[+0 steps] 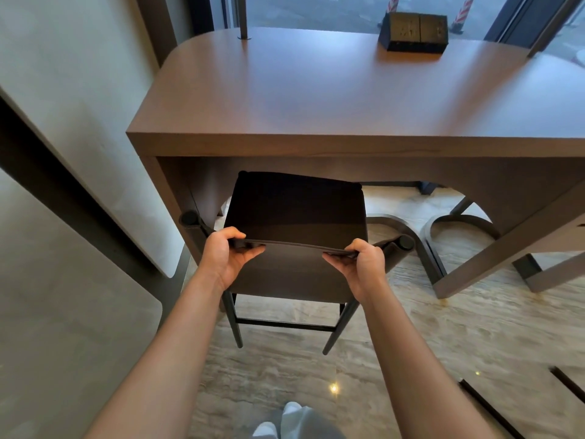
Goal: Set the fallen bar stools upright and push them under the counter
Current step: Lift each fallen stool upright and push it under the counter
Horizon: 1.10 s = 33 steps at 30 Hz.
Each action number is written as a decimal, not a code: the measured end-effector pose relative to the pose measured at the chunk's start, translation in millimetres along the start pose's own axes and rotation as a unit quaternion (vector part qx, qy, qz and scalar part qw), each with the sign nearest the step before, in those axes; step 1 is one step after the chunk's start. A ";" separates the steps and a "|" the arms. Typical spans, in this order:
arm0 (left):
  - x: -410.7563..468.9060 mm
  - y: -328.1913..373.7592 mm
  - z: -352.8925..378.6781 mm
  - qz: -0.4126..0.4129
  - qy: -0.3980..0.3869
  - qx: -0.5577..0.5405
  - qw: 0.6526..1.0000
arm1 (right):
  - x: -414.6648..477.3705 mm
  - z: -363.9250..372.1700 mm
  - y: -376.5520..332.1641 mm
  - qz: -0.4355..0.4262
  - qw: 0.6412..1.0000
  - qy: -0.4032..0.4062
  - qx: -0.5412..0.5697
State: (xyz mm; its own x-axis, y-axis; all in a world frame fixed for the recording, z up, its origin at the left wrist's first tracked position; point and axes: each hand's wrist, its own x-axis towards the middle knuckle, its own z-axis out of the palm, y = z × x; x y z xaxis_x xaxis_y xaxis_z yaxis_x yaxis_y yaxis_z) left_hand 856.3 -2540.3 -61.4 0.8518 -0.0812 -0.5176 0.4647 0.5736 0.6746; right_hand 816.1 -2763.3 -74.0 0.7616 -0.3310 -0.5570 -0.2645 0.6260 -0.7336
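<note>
Pale trouser leg (296, 421) at bottom edge, floor (411, 343) below. Left hand (226, 253) and right hand (359, 264) both clamped on top edge of bar stool (294, 213) backrest, fingers curled over it. Stool upright, seat partly under counter (316, 90) near its left front corner. Risks, as judged: left backrest knob (190, 218) catching counter's left side panel; legs snagging on floor and tipping stool; 2nd stool base (456, 223) to the right close.

One upright bar stool (296, 213), one wooden counter (316, 99), one dark box (413, 32), two hands (223, 253) (364, 264)
</note>
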 end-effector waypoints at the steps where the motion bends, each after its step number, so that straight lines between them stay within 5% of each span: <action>1: -0.4 0.2 -0.6 -0.002 -0.003 -0.001 1.000 | -0.1 0.3 -0.1 -0.003 1.000 0.002 0.003; 33: 56.3 20.2 -11.1 -0.004 -0.028 -0.012 1.000 | 30.1 40.6 -4.7 -0.004 1.000 0.009 -0.018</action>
State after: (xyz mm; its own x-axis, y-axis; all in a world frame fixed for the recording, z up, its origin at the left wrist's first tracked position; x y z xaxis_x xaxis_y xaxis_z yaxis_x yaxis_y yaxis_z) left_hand 911.0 -2524.3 -82.7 0.8607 -0.1313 -0.4919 0.4660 0.5922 0.6573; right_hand 864.3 -2747.6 -71.5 0.7529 -0.3491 -0.5580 -0.2796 0.5978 -0.7513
